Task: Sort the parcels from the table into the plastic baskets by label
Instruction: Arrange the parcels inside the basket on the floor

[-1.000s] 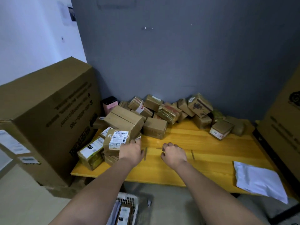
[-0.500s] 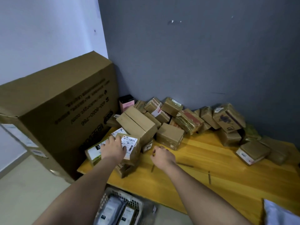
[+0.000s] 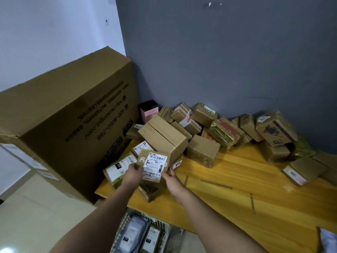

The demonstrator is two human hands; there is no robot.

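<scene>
A small brown parcel with a white barcode label [image 3: 154, 166] is tilted up at the left end of the yellow wooden table [image 3: 237, 196]. My left hand [image 3: 134, 175] grips its left edge and my right hand [image 3: 170, 177] holds its lower right corner. More cardboard parcels [image 3: 202, 123] are heaped along the grey wall behind it. A white plastic basket [image 3: 125, 221] stands on the floor below the table's front edge, with two flat parcels inside.
A very large cardboard box [image 3: 63, 128] stands against the table's left end. A pink and black box [image 3: 149, 111] sits in the corner. Separate parcels [image 3: 302, 170] lie at the right. A white bag corner [image 3: 328, 240] shows at the lower right.
My right hand moved left from the bare tabletop onto the labelled parcel. Both hands now hold it and it is tilted up off the stack. The view swung left.
</scene>
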